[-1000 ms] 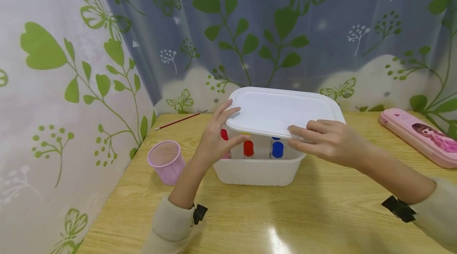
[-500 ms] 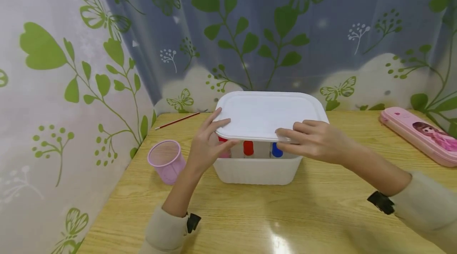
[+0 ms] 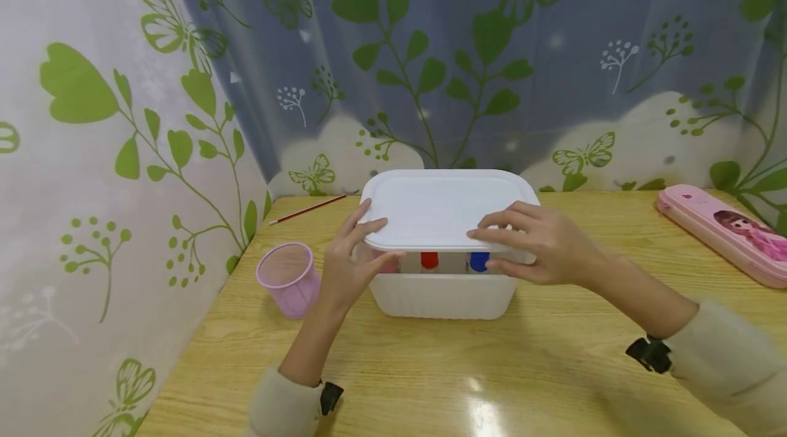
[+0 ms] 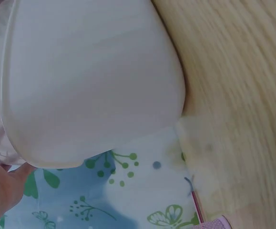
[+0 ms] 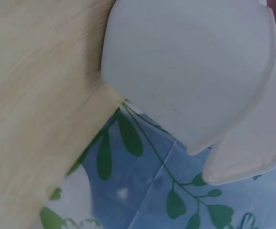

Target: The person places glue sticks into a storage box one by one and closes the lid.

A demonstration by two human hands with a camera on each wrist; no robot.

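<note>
A white lid [image 3: 449, 205] lies over a white plastic box [image 3: 443, 297], its front edge held above the rim. Through that gap show a red cap [image 3: 429, 261], a blue cap [image 3: 479, 262] and something pink at the left; the rest of the contents is hidden. My left hand [image 3: 350, 259] holds the lid's front left corner, fingers on top and thumb low at the front. At the front right, my right hand [image 3: 547, 246] grips the edge between fingers above and thumb below. In the right wrist view, the lid [image 5: 252, 143] stands apart from the box's rim.
Left of the box stands a pink mesh cup [image 3: 289, 280]. A red pencil [image 3: 307, 209] lies behind it. To the far right is a pink pencil case [image 3: 719, 235]. A patterned curtain [image 3: 430, 68] hangs along the back of the wooden table [image 3: 393, 375].
Both hands have brought the lid leftward and down over the box. The gap at the front has narrowed, covering more of the caps. The box has stayed in place.
</note>
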